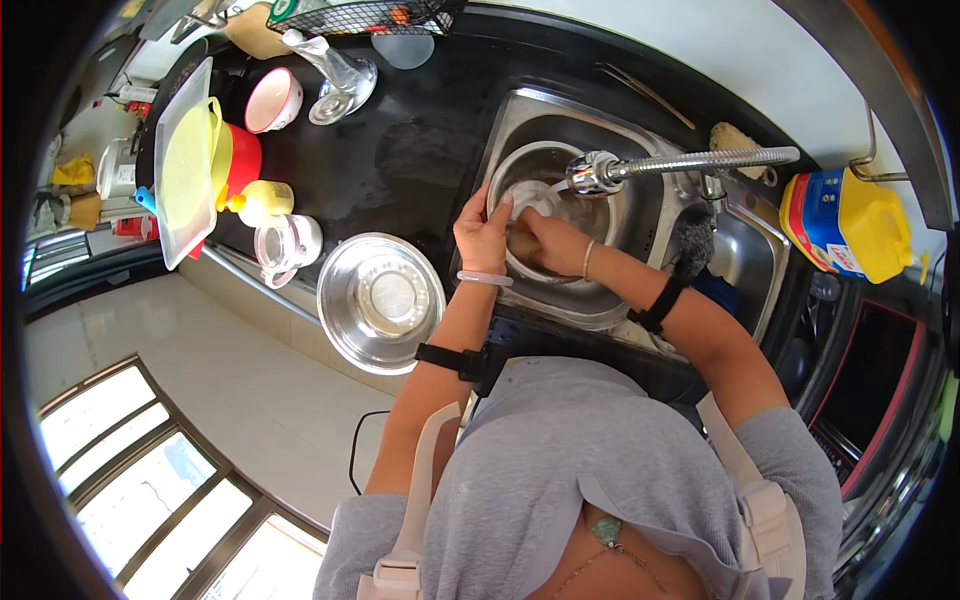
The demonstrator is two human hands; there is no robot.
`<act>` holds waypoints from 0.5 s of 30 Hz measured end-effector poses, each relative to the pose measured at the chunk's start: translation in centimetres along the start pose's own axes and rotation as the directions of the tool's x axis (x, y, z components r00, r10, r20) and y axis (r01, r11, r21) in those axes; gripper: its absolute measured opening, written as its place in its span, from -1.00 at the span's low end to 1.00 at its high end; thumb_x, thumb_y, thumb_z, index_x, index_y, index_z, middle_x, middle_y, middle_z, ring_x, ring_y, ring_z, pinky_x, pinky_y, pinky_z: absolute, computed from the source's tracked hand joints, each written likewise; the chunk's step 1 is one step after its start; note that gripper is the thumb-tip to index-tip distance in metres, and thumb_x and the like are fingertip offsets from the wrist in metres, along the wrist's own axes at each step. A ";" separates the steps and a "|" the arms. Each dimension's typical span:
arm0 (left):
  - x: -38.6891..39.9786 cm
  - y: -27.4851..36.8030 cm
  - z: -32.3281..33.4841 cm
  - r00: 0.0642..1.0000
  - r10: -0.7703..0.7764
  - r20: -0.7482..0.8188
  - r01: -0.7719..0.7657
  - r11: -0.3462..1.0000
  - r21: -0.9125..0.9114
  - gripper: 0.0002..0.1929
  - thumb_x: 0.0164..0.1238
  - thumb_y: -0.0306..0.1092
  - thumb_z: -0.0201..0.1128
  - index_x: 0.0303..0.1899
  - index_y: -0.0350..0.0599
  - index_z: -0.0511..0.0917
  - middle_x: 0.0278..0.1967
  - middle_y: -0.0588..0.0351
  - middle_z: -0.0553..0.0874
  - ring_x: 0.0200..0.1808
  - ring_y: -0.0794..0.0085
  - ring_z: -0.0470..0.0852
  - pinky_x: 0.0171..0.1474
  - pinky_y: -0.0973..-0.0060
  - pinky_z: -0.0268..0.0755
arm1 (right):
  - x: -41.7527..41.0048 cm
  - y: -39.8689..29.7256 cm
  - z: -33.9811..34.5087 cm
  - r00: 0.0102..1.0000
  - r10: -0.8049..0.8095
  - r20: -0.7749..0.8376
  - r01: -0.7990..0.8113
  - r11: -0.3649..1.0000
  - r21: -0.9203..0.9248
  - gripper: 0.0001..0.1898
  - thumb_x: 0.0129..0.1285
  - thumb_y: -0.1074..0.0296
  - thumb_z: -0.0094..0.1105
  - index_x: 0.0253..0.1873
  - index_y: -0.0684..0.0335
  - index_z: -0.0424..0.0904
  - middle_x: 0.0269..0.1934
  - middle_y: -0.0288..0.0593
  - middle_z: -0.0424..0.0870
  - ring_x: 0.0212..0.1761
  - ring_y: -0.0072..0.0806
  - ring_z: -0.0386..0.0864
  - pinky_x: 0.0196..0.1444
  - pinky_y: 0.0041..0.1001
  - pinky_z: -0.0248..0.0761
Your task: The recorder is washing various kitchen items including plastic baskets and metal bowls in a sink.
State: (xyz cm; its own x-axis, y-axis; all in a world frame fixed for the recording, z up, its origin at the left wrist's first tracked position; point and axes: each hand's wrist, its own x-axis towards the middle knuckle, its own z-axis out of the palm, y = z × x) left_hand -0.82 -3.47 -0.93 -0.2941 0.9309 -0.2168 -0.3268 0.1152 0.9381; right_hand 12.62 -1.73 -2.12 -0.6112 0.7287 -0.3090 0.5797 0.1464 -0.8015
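A round metal pot (616, 225) stands in the left basin of a stainless steel sink (517, 112), under the running metal faucet head (592, 174). My left hand (481, 229) grips a whitish, wet item (534, 196) at the pot's left side; whether it is a small bowl or something else, I cannot tell. My right hand (551, 241) reaches into the pot against the same item, its fingers bent and partly hidden. Water from the faucet falls onto the item. A brownish thing shows below the right fingers, too unclear to name.
Left of the sink are a stainless steel bowl (382, 300) at the counter's edge, a glass mug (289, 244), a yellow bottle (266, 202) and a pink-rimmed bowl (274, 101). A flexible faucet neck (705, 160) arches above the sink. A yellow jug (847, 225) stands at the right.
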 end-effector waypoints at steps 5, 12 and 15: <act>-0.6 0.3 1.3 1.000 -0.012 -0.016 0.013 0.999 0.049 -0.67 0.15 -0.48 0.28 -0.03 -0.34 0.53 -0.26 0.22 0.64 -0.28 0.68 0.53 -0.16 0.71 0.38 | 2.7 1.2 -2.3 0.778 -0.541 -0.319 0.343 0.791 -0.506 -0.70 -0.02 0.48 0.14 -0.11 0.28 0.41 -0.19 -0.05 0.54 -0.08 -0.10 0.50 -0.06 -0.28 0.37; 0.4 0.0 1.6 0.988 0.155 -0.023 -0.148 0.971 0.188 -0.71 0.15 -0.48 0.26 -0.07 -0.34 0.55 -0.31 0.20 0.66 -0.29 0.65 0.53 -0.20 0.67 0.39 | 0.1 4.2 -1.7 0.981 -0.156 -0.113 0.120 0.953 -0.277 -0.69 0.07 0.24 0.13 -0.09 0.23 0.49 -0.21 -0.01 0.56 -0.11 -0.11 0.51 -0.03 -0.30 0.36; 0.1 -0.4 1.9 0.962 0.272 0.017 -0.257 0.884 0.390 -0.72 0.14 -0.45 0.28 -0.09 -0.33 0.56 -0.33 0.15 0.66 -0.31 0.63 0.54 -0.23 0.65 0.40 | -0.4 2.1 1.4 0.985 0.035 -0.169 0.009 0.968 0.252 -0.67 0.18 0.22 0.08 -0.01 0.26 0.48 -0.18 0.06 0.58 -0.08 -0.10 0.52 -0.03 -0.31 0.35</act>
State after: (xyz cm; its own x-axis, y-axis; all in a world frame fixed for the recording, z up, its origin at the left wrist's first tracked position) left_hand 0.99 -2.73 -0.85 -0.3568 0.9328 0.0513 0.1374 -0.0019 0.9905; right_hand 13.31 -2.67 -4.38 -0.4909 0.8360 -0.2454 0.4195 -0.0201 -0.9076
